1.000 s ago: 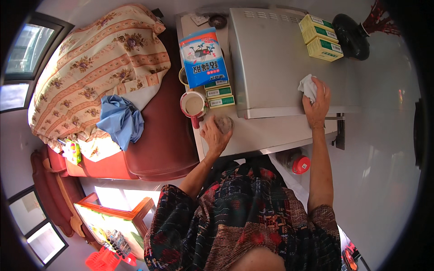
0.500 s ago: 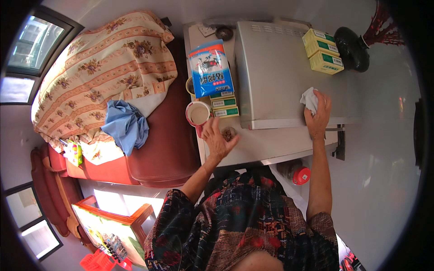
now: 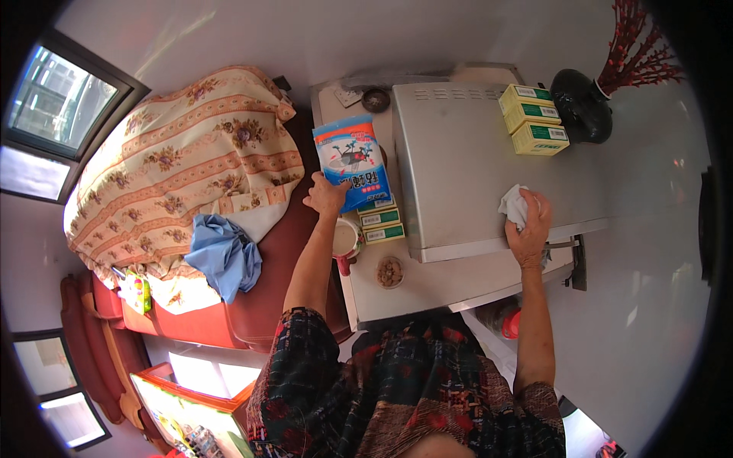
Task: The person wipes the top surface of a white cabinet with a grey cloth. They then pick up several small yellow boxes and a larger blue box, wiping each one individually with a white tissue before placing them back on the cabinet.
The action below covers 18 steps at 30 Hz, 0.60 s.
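My left hand (image 3: 328, 194) reaches to the lower left edge of a blue, red and white flat packet (image 3: 353, 156), its thumb over the front and the fingers at the side, pinching it. That packet lies on top of several stacked yellow-green boxes (image 3: 382, 226). Under my left wrist stands a cup (image 3: 345, 238) with a pale drink and a red handle. My right hand (image 3: 530, 227) is closed around a crumpled white cloth (image 3: 516, 208), pressed on the front part of a grey metal appliance's top (image 3: 458, 168).
A small clear bowl of brown pieces (image 3: 389, 272) sits near the counter's front. Yellow boxes (image 3: 534, 126) and a black vase (image 3: 582, 105) with red branches stand at the back right. At left is a red sofa (image 3: 282, 282) with a floral cover and blue cloth (image 3: 223, 256).
My left hand has moved from beside the cup and small bowl up to the packet's edge. My right hand, still with the cloth, has slid slightly toward the front. The whole view has shifted.
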### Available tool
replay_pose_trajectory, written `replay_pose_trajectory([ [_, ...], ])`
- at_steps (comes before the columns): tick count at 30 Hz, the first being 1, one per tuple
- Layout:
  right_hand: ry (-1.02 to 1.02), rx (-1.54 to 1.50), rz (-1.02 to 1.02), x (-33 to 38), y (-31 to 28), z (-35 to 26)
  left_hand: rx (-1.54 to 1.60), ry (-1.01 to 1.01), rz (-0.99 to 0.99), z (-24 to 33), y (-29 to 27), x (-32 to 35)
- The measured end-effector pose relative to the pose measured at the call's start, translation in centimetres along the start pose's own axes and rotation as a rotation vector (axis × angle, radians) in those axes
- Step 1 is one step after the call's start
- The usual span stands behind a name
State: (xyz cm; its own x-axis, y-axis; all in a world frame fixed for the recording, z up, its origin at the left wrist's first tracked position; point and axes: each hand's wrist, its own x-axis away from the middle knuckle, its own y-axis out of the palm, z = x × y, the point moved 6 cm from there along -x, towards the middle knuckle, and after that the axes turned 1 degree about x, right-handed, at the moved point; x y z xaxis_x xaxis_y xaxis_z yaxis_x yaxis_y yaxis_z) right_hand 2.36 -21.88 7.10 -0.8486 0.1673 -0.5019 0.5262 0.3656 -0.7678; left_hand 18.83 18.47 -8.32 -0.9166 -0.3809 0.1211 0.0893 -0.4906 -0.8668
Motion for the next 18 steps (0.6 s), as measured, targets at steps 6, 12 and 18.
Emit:
replay_pose_trajectory([
  [6, 0.007, 0.005, 0.012, 0.0, -0.1, 0.0, 1.012, 0.024, -0.36, 0.0, 1.7, 0.2],
  [12, 0.019, 0.025, 0.025, 0.4, -0.1, 0.2, 1.545, -0.138, -0.394, -0.7, -3.7, 3.5],
  [18, 0.064, -0.119, 0.053, 0.0, -0.7, 0.3, 1.606, -0.077, -0.586, 5.1, -9.1, 11.5],
])
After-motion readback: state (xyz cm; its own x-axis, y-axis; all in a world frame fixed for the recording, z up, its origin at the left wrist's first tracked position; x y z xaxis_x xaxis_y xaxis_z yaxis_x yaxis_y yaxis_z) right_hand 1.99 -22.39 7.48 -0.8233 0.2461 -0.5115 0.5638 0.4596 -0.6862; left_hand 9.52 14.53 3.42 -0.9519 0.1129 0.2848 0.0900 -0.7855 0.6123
